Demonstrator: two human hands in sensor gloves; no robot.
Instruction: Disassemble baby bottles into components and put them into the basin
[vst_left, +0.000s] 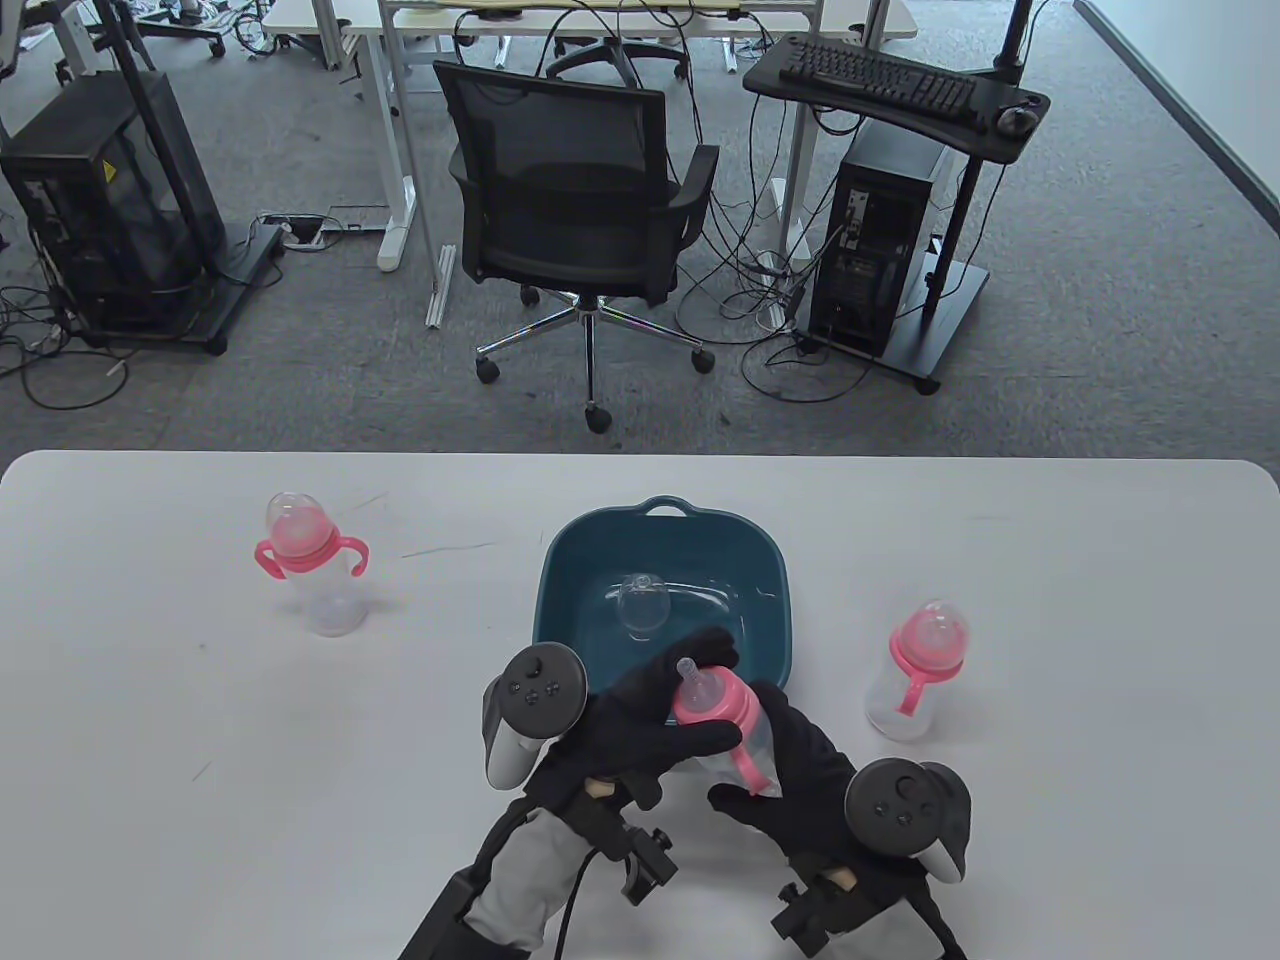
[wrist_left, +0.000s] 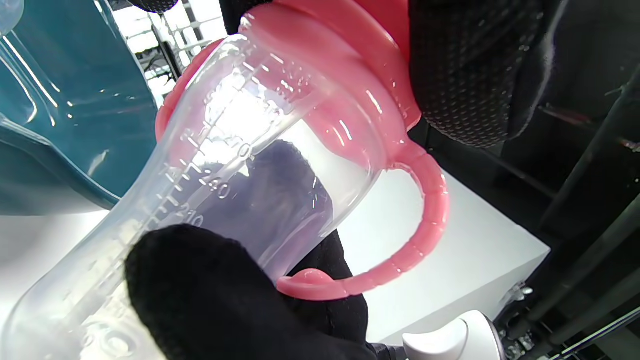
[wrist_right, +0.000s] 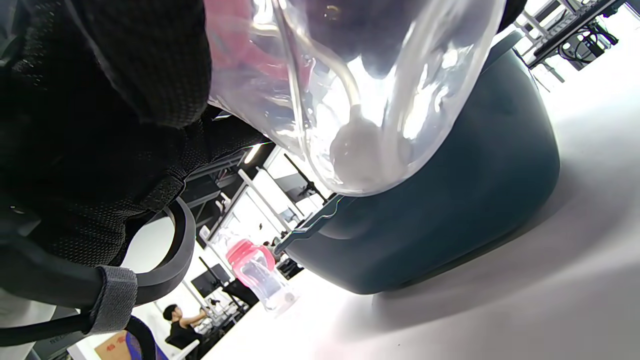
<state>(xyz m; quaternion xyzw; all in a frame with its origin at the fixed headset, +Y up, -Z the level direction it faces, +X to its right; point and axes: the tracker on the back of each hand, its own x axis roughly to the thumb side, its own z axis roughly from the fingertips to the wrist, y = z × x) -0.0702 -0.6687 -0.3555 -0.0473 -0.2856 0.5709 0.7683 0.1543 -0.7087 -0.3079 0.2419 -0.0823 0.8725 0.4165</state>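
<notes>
A clear baby bottle (vst_left: 722, 705) with a pink collar, bare nipple and pink handles is held tilted over the front edge of the teal basin (vst_left: 560, 560). My left hand (vst_left: 660, 725) grips the pink collar (wrist_left: 350, 85) from the left. My right hand (vst_left: 790, 775) grips the clear body (wrist_right: 360, 75) from below and behind. Inside the body a straw with a white weight (wrist_right: 357, 145) shows. A clear dome cap (vst_left: 640, 603) lies in the basin. Two more capped bottles stand on the table, one at the left (vst_left: 310, 570), one to the right of the basin (vst_left: 920, 670).
The white table's far edge (vst_left: 640, 455) runs behind the basin. An office chair (vst_left: 580, 200) and a computer cart (vst_left: 890, 230) stand on the floor beyond. A person (wrist_right: 180, 320) shows far off in the right wrist view.
</notes>
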